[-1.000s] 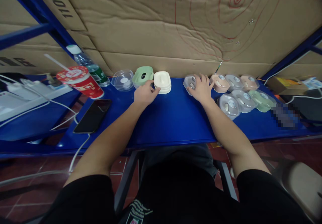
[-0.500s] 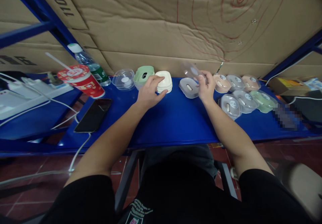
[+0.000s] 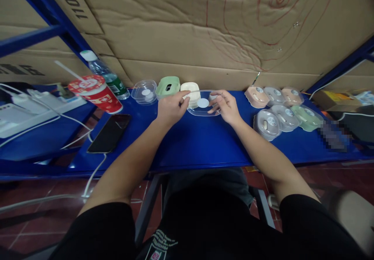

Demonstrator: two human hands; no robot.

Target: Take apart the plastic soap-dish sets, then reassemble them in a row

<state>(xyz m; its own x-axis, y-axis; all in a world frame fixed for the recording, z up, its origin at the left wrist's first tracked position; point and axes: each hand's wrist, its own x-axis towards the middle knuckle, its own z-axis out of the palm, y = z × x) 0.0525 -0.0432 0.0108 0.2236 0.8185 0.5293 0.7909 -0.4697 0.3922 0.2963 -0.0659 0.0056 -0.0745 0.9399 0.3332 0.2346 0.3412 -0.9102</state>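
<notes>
A clear plastic lid (image 3: 194, 111) with a round white sticker is held up over the table between my hands. My left hand (image 3: 172, 109) pinches its left end, thumb and fingers closed. The fingers of my right hand (image 3: 228, 107) are curled on its right end. Directly behind the lid, a cream container stack (image 3: 189, 86) shows partly through the plastic. The grey container behind my right hand is almost wholly hidden. To the left of the cream stack stand a green container (image 3: 166, 81) with a dark slot and several nested clear lids (image 3: 143, 86).
Several closed grey, peach and green containers (image 3: 288, 116) with clear lids stand at the right. At the left are a red drink cup (image 3: 101, 96), a water bottle (image 3: 113, 83), a phone (image 3: 109, 133) and a power strip (image 3: 37, 112). Cardboard (image 3: 175, 30) walls the back.
My right hand has moved left and lowered the clear lid from above the grey container. My left hand has left the cream stack and now grips the lid's left end.
</notes>
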